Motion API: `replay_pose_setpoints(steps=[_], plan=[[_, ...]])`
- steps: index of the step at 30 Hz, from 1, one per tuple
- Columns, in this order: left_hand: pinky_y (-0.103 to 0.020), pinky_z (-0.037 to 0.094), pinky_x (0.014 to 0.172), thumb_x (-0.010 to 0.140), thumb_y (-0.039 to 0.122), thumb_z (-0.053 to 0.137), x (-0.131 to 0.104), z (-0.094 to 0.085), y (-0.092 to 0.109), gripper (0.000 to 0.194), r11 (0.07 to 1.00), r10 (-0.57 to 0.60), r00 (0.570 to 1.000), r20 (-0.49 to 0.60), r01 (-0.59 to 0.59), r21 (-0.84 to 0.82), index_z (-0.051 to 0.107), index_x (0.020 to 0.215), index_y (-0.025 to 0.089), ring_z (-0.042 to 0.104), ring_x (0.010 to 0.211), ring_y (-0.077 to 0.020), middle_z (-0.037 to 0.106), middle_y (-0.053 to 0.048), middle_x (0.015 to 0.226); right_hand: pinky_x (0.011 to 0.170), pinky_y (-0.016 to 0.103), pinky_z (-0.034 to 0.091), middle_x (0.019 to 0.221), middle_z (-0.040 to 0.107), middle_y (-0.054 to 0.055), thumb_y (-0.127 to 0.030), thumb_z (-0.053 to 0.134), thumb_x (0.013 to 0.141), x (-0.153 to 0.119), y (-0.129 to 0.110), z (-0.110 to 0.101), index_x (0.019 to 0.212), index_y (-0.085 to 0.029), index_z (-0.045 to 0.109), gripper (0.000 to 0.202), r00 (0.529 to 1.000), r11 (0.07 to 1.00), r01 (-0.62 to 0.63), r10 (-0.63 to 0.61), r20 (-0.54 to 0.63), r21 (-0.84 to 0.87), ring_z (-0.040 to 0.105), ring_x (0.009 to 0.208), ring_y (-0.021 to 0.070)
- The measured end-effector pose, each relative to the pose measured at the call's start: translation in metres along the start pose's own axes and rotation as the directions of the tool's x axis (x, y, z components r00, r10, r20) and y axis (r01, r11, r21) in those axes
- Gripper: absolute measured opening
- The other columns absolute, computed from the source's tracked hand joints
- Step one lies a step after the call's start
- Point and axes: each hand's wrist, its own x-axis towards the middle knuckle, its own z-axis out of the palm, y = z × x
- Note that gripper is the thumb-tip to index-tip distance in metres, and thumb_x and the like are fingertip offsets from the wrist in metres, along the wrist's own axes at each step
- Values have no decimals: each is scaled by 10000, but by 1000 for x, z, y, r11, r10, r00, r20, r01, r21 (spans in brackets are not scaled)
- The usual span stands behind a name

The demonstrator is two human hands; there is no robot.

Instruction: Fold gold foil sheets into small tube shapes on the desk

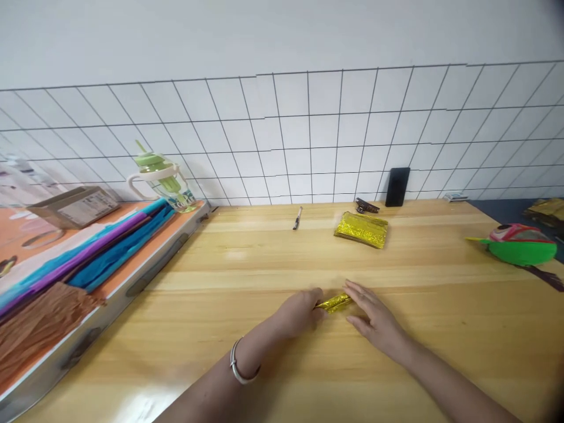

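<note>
A narrow folded piece of shiny gold paper (337, 302) lies between my hands over the wooden table. Its left end is gripped by my left hand (303, 312), whose fingers are curled round it; a silver bangle is on that wrist. My right hand (372, 317) has its fingers apart, with the fingertips at the paper's right end and the thumb below. Farther back, a stack of patterned gold sheets (362, 230) rests flat on the table.
Behind are a pen (298, 218), a black clip (367, 205) and a black phone (397, 187) against the tiled wall. A green and pink pouch (522, 245) is at right. The left-hand surface holds a cup (164, 182), a cardboard box (77, 207) and coloured paper (110, 249).
</note>
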Motion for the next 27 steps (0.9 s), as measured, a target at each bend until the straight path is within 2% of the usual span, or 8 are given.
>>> replay_pose_setpoints(steps=[3,6,8,10,14,20,24,27], plan=[[-202,384,458,839,242,428,4,6,-1,79,980,36,998,51,-26,-196,448,899,194,572,488,-125,588,35,618,994,460,404,1419,396,103,-322,537,830,2,-1,2,1417,-263,269,648,974,958,-178,205,-100,224,418,1259,252],[-190,366,421,858,305,415,11,15,-1,111,932,79,996,44,-59,-358,379,865,200,504,423,-96,526,59,579,808,382,502,1181,590,106,-384,612,779,10,-6,3,1401,-235,258,731,933,783,-281,358,-33,556,595,983,221],[-182,354,412,866,370,416,18,21,-1,180,890,110,994,26,-87,-447,347,844,205,462,404,-76,510,65,585,668,306,499,952,654,57,-419,652,752,18,-10,2,1305,-206,383,651,919,630,-309,390,54,712,616,779,176],[-178,344,417,866,430,428,26,25,-1,244,848,138,990,4,-116,-516,348,841,201,447,409,-65,521,56,610,538,237,437,792,635,10,-453,664,743,27,-14,0,1108,-186,522,474,905,539,-337,413,106,772,570,623,128],[-177,321,411,861,504,443,44,30,2,324,783,154,987,-54,-155,-603,375,843,188,433,406,-55,528,45,638,470,199,338,648,539,-38,-504,612,781,45,-15,-2,851,-172,562,342,880,520,-332,472,59,787,474,519,82],[-168,280,331,848,600,417,63,32,7,405,729,98,989,-115,-150,-668,364,837,199,394,347,-52,488,60,614,452,203,295,586,497,-48,-506,608,779,68,-2,4,785,-165,549,347,855,526,-310,519,-11,792,424,488,79],[-174,313,331,871,601,380,63,35,7,408,706,73,990,-118,-135,-696,381,861,193,420,360,-61,507,44,646,464,210,304,572,465,-57,-510,608,776,73,2,8,753,-171,527,349,851,527,-307,525,-19,792,412,492,81],[-173,297,345,907,548,363,59,34,9,365,734,77,986,-148,-156,-660,407,861,189,394,374,-61,489,47,631,473,216,311,576,467,-55,-525,595,783,72,2,6,732,-174,519,363,854,523,-315,521,-4,792,414,497,83]])
